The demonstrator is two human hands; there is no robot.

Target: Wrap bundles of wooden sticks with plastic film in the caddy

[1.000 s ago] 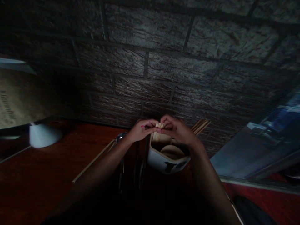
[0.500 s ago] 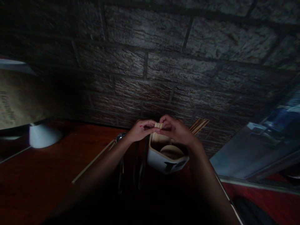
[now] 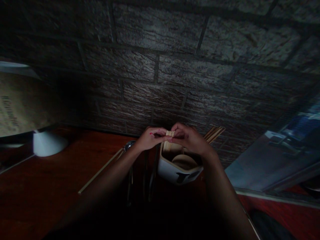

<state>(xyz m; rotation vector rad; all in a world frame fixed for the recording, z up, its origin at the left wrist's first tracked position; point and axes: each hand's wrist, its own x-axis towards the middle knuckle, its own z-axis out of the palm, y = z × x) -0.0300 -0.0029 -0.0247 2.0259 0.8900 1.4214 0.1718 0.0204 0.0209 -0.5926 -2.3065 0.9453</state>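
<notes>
Over a white utensil holder (image 3: pixel 165 170), my left hand (image 3: pixel 151 138) and my right hand (image 3: pixel 187 137) meet with fingers pinched around the top ends of a bundle of pale wooden chopsticks (image 3: pixel 168 145). The chopsticks stand upright in a row, their lower ends down inside the holder. A round wooden piece (image 3: pixel 184 161) shows in the holder's front part. More wooden sticks (image 3: pixel 215 132) lean out behind my right wrist. Beside my left forearm lie a metal ladle (image 3: pixel 129 144) and a long thin stick (image 3: pixel 101 173).
Several dark long-handled utensils (image 3: pixel 151 181) lie left of the holder on the brown wooden table (image 3: pixel 50 180). A lamp-like object with a tan printed shade (image 3: pixel 22 103) and white base (image 3: pixel 48 144) stands at left. A rough brick wall (image 3: pixel 155 66) rises close behind.
The view has shifted very slightly. Both hands stay on the chopsticks, whose top ends look a little more spread out between the fingers.
</notes>
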